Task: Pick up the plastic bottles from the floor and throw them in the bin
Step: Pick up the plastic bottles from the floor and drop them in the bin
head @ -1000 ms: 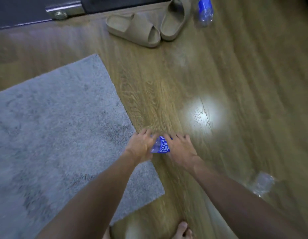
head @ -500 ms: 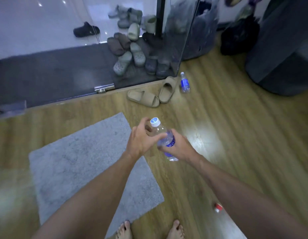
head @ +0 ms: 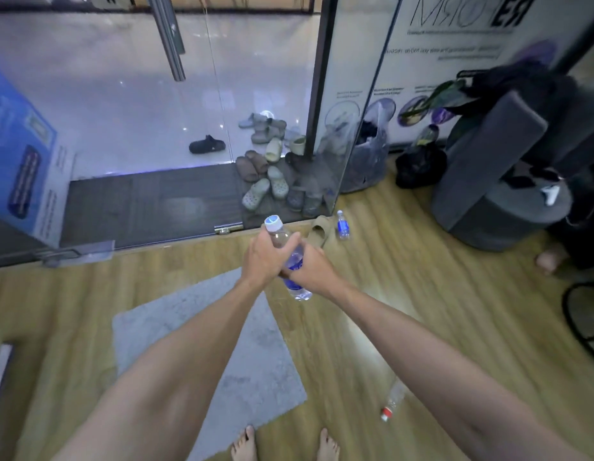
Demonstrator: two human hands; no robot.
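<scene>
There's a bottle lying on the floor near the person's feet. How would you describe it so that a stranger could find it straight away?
Start at the grey rug on the wooden floor; off its right-hand corner, under the person's right forearm, lies the clear plastic bottle on its side. Its red cap sets it apart: the standing bottle by the glass door and the held bottle both have blue labels.

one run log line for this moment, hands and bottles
left hand: grips held bottle | right hand: grips same | small bottle: floor by sandal | red-capped bottle: floor | bin: unseen
</scene>
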